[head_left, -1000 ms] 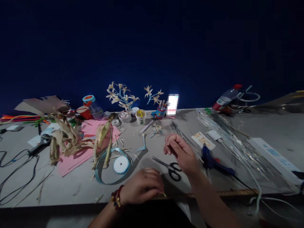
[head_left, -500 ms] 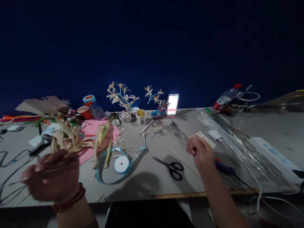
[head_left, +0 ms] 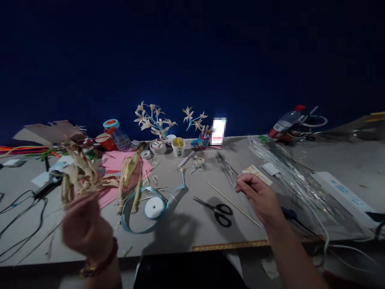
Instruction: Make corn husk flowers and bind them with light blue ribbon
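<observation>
My left hand (head_left: 86, 228), a red bead bracelet (head_left: 102, 259) on its wrist, is raised over the front left of the table. It is blurred, with the fingers closed; what they hold is hidden. Just behind it lie dried corn husks (head_left: 80, 172). My right hand (head_left: 258, 196) has its fingers pinched together near the bundle of thin wires (head_left: 227, 166); anything between the fingertips is too small to make out. Between the hands are black-handled scissors (head_left: 222, 214), a thin stick (head_left: 231, 202) and a roll of light blue ribbon (head_left: 155, 208) with a loose loop.
Husk flowers on blue stems (head_left: 155, 120) stand at the back beside a paper cup (head_left: 178, 147) and a pen holder (head_left: 203, 141). Plastic-wrapped wires (head_left: 288, 172), a power strip (head_left: 345, 198) and a bottle (head_left: 285, 122) are at right. Pink paper (head_left: 120, 160) and black cables (head_left: 39, 216) lie left.
My left hand has turned from palm-up to a closed shape and shifted right; the thin strip across its palm no longer shows there. My right hand has turned slightly, its fingertips now pinched.
</observation>
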{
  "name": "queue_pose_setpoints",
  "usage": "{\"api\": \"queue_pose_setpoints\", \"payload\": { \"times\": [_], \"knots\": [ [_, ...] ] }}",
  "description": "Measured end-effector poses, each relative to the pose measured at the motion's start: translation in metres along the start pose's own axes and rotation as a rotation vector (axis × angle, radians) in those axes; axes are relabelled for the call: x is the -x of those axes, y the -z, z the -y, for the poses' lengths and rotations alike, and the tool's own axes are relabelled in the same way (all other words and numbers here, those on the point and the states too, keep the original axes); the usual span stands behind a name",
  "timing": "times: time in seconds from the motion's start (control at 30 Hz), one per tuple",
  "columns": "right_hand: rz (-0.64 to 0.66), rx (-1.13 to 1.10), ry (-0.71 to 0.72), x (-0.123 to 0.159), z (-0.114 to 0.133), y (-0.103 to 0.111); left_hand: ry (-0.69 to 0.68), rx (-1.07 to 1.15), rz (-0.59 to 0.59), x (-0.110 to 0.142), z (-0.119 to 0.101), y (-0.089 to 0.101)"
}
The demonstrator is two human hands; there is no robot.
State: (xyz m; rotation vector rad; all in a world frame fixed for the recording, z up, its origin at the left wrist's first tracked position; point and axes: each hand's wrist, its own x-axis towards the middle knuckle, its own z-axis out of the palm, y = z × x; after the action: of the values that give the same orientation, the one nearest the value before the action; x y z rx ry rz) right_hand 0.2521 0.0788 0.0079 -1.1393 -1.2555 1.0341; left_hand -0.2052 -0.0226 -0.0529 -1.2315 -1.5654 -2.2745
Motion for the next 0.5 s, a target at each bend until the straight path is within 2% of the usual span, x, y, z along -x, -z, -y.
{"api": "queue_pose_setpoints", "payload": {
  "times": [0.03,0.07,0.1,0.13,0.2,0.3,0.4,0.5],
  "knots": [
    [0.013,-0.039,-0.009,0.001,0.002,-0.005,-0.031,0.044,0.028,0.005,-0.013,-0.036],
    [0.027,-0.077,-0.021,0.001,0.004,-0.008,-0.061,0.077,0.138,0.011,-0.028,-0.065],
    [0.037,-0.109,-0.034,0.002,0.005,-0.01,-0.084,0.112,0.247,0.017,-0.043,-0.086],
    [0.043,-0.13,-0.048,0.003,0.006,-0.011,-0.088,0.142,0.336,0.023,-0.058,-0.098],
    [0.058,-0.14,-0.081,0.005,0.006,-0.014,-0.084,0.203,0.524,0.031,-0.08,-0.106],
    [0.107,-0.154,-0.136,0.009,0.003,-0.02,-0.041,0.266,0.675,0.039,-0.092,-0.102],
    [0.13,-0.23,-0.183,0.011,0.0,-0.027,-0.033,0.306,0.763,0.042,-0.094,-0.105],
    [0.127,-0.242,-0.187,0.012,-0.004,-0.031,-0.047,0.313,0.756,0.042,-0.099,-0.112]
  ]
}}
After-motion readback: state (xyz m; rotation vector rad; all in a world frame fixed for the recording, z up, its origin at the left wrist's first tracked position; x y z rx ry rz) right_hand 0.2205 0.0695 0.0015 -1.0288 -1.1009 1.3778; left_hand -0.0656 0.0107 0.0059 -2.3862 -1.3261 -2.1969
